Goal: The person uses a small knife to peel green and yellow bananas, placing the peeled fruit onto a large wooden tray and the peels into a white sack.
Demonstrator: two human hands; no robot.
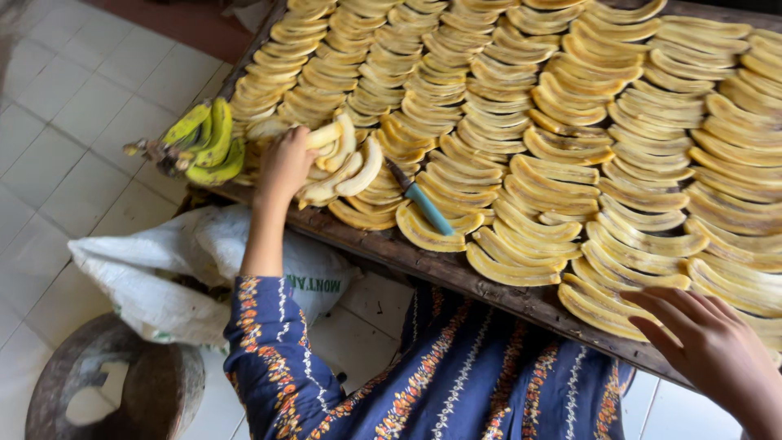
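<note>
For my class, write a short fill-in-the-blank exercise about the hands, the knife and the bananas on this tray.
1. The left hand rests on a heap of peeled ____.
2. The knife on the tray has a ____ handle.
3. The unpeeled bunch at the tray's left end is ____ in colour.
4. The right hand lies spread over banana ____.

Missing words: bananas; blue; green; slices
</note>
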